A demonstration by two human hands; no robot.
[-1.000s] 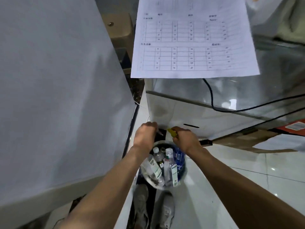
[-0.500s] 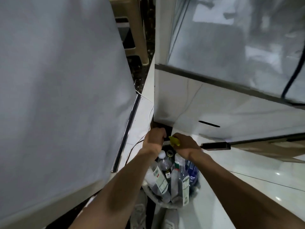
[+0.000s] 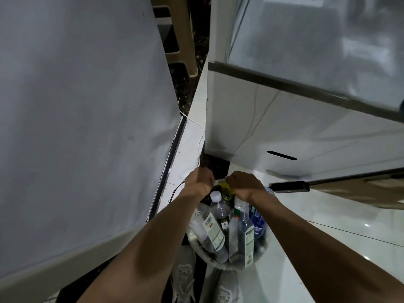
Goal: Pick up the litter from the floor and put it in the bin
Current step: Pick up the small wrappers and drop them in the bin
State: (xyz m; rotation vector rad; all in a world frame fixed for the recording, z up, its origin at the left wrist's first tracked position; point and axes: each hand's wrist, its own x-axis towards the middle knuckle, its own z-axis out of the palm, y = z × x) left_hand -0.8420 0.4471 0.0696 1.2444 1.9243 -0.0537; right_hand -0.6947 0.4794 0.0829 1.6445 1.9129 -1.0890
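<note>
Fingers of the right hand [image 3: 244, 185] are curled on what looks like a small yellow-green wrapper [image 3: 225, 186], directly above the bottle-filled clear-lined round bin [image 3: 197, 239] (straight down is the drop), while the left hand [image 3: 200, 183] pinches its far rim.

One head-worn camera is looking steeply down and forward, sitting close above the hands [image 3: 223, 184] and the bin [image 3: 227, 262], with floor [image 3: 328, 248] filling the lower right.
</note>
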